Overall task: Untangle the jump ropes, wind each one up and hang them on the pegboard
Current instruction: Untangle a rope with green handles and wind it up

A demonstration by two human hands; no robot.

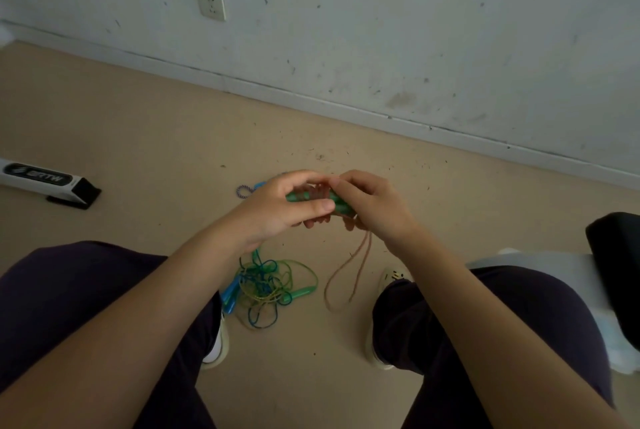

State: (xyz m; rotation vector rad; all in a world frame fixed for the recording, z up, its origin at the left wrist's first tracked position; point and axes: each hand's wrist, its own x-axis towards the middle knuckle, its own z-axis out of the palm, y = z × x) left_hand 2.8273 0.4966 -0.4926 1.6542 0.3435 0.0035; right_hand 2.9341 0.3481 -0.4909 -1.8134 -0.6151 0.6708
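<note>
Both hands work over the beige floor (pixel 138 124). The left hand (pixel 277 207) grips a pair of green plastic handles (pixel 337 204), while the right hand (pixel 370 203) pinches the tan cord (pixel 360 259) wound round them, its tail hanging to that floor. This rope looks nearly wound. A tangled heap of green and blue ropes (pixel 266 285) lies there, still unsorted; nothing is hung, and no pegboard shows.

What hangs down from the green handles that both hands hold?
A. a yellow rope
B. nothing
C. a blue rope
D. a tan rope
D: a tan rope loops down from the green handles that the left hand and right hand grip.
</note>
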